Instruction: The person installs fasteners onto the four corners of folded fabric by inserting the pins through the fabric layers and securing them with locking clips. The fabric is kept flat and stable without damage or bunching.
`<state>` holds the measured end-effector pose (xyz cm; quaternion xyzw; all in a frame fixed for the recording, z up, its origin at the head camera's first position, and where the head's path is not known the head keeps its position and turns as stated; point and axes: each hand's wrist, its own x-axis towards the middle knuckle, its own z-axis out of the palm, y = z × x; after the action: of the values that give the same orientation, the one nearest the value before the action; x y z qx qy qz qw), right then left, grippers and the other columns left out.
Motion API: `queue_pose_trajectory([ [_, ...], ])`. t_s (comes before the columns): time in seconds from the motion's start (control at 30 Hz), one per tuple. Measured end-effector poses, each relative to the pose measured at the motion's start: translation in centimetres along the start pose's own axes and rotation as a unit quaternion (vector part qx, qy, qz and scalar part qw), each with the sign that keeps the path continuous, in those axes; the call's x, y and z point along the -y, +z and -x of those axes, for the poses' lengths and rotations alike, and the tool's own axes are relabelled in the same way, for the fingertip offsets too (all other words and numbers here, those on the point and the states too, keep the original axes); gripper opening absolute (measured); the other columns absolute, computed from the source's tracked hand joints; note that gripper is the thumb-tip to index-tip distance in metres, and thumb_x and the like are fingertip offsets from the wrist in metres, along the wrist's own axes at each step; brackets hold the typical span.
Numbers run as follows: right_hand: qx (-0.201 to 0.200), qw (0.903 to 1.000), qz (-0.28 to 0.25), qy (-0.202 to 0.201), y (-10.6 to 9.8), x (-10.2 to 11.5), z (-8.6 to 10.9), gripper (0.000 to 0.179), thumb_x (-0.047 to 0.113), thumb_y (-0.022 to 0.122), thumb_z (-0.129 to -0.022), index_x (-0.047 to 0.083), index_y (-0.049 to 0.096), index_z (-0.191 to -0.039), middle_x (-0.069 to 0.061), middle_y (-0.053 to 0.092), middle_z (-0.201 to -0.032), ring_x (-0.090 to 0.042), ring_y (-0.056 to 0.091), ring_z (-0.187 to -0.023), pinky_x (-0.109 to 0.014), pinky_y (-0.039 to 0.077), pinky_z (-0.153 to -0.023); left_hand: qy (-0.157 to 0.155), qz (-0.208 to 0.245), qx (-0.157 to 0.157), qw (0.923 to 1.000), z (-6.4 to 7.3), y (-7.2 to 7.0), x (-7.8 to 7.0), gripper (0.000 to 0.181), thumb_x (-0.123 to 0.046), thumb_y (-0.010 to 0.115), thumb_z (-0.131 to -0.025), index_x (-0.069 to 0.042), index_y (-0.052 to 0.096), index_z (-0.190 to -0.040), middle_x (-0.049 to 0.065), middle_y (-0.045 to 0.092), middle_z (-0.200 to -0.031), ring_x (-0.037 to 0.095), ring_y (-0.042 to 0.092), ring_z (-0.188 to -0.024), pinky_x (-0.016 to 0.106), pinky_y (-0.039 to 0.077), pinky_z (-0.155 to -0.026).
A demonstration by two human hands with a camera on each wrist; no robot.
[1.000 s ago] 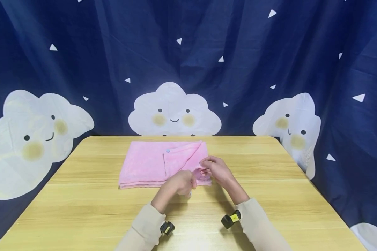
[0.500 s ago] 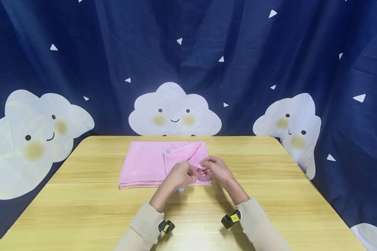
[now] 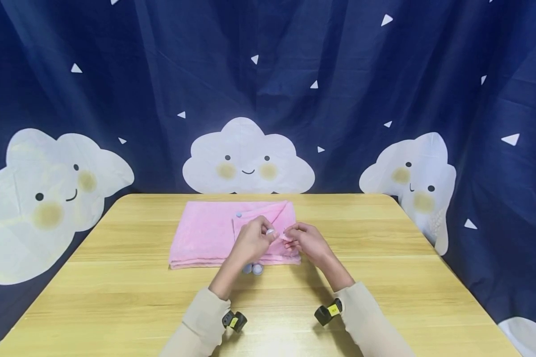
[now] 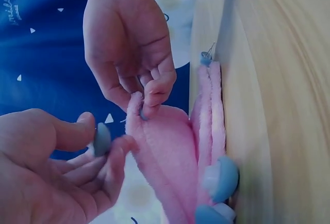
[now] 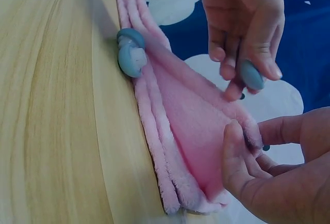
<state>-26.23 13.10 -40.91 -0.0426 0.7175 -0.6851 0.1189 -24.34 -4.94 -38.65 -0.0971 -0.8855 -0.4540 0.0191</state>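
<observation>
A folded pink fleece blanket (image 3: 207, 230) lies on the table, one flap turned up at its right. My right hand (image 3: 310, 242) pinches the raised corner (image 5: 251, 133) of that flap between thumb and fingers. At this corner a small bluish piece (image 4: 143, 114) shows beneath the fingers, with a thin pin tip beside it. My left hand (image 3: 252, 239) pinches a blue-grey rounded cap (image 5: 251, 75) between thumb and finger, apart from the corner and just left of it. A small blue fastener (image 4: 206, 58) with a thin pin sits on the blanket's far part.
Two blue-grey mushroom-shaped fasteners (image 3: 257, 269) with pale stems lie by the blanket's near edge, below my left hand. The wooden table (image 3: 129, 297) reaches back to a dark blue curtain (image 3: 250, 29) printed with clouds.
My left hand has moved up from the near edge toward the raised corner, bringing the cap along. The two mushroom-shaped fasteners have come into view beneath it. My right hand stays in place.
</observation>
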Motion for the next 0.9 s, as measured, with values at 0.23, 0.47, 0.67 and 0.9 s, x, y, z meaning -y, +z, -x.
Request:
queue_pose_trajectory([
  [0.23,-0.003,1.0,0.005,0.003,-0.1,0.0,-0.1,0.023,0.005,0.052,-0.099,-0.012,0.057,-0.113,-0.008,0.062,-0.089,-0.015,0.063,-0.075,-0.03,0.055,-0.074,0.001,0.072,-0.015,0.9973,-0.3,0.1,0.6,0.019,-0.012,0.073,-0.092,-0.011,0.062,-0.107,0.008,0.072,-0.074,0.012,0.061,-0.061,0.025,0.045,-0.053],
  [0.47,-0.009,0.9999,0.004,0.009,0.1,0.1,0.0,0.022,0.005,0.053,-0.099,-0.012,0.057,-0.113,-0.008,0.062,-0.089,-0.016,0.063,-0.075,-0.03,0.056,-0.075,0.015,0.096,-0.018,0.9951,-0.6,0.0,1.3,0.01,-0.013,0.075,-0.09,-0.014,0.076,-0.099,0.007,0.072,-0.078,0.013,0.062,-0.064,0.026,0.05,-0.058],
  [0.67,-0.012,0.9999,0.009,0.008,0.1,0.1,0.0,0.025,0.005,0.053,-0.099,-0.013,0.057,-0.115,-0.008,0.062,-0.091,-0.015,0.064,-0.075,-0.03,0.056,-0.075,-0.009,0.221,-0.002,0.9753,-1.1,0.0,1.7,0.025,-0.007,0.054,-0.103,0.002,0.071,-0.119,0.018,0.072,-0.097,0.012,0.067,-0.072,0.027,0.059,-0.069],
  [0.9,-0.013,0.9998,0.013,0.007,0.1,-0.1,-0.1,0.022,0.005,0.054,-0.097,-0.011,0.06,-0.111,-0.009,0.064,-0.088,-0.017,0.064,-0.076,-0.029,0.055,-0.072,-0.029,0.285,0.001,0.9582,-1.2,0.4,1.8,0.028,0.002,0.056,-0.099,0.002,0.07,-0.123,0.023,0.069,-0.109,0.018,0.073,-0.079,0.034,0.062,-0.076],
])
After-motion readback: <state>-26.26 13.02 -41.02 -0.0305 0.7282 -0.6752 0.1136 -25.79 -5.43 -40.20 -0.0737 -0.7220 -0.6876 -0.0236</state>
